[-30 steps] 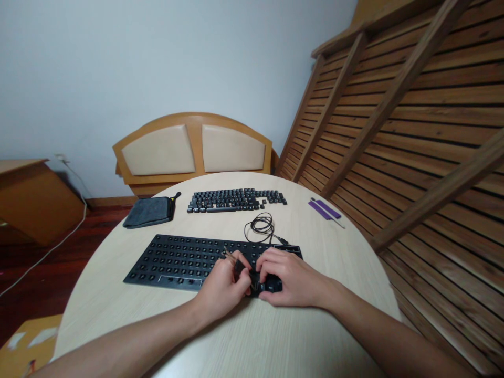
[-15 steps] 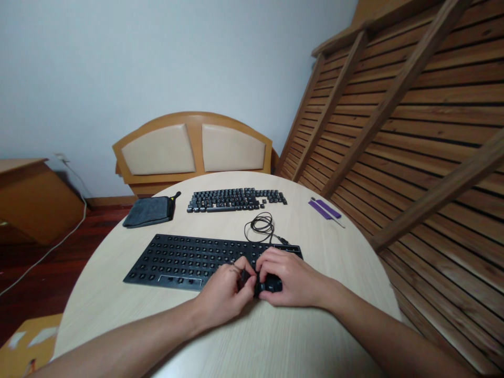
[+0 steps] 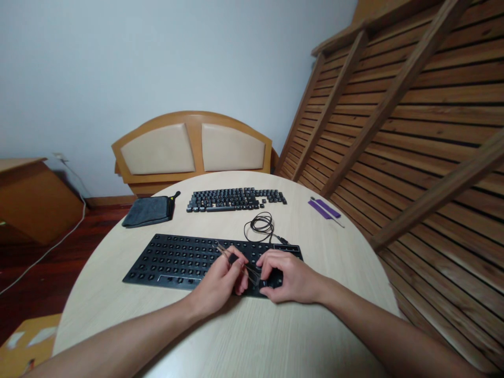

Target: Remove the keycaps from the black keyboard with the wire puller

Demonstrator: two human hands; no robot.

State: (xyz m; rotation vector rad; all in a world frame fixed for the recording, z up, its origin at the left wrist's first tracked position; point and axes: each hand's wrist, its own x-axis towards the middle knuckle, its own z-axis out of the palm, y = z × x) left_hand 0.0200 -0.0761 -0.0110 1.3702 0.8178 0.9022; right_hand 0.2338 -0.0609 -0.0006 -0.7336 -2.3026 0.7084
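A black keyboard [image 3: 177, 262] lies in front of me, its key sockets bare over most of the board. My left hand [image 3: 220, 275] is closed around a wire keycap puller [image 3: 252, 273], whose thin metal wires stick out on both sides of the fingers. The wires on the right point at my right hand [image 3: 289, 275]. Thumb and fingers of that hand pinch a small black keycap [image 3: 263, 283] over the board's right end. My right hand partly hides the keys beneath it.
Removed keycaps [image 3: 228, 199] lie in rows at the back of the round table [image 3: 236, 336]. A coiled cable [image 3: 262, 224] sits behind the keyboard. A dark zip pouch [image 3: 149, 211] lies at left, purple strips [image 3: 325, 208] with a thin metal tool at right.
My left hand has drawn back slightly left and turned, so the puller's wires now show. The right hand has shifted slightly right, and a keycap shows at its fingertips.
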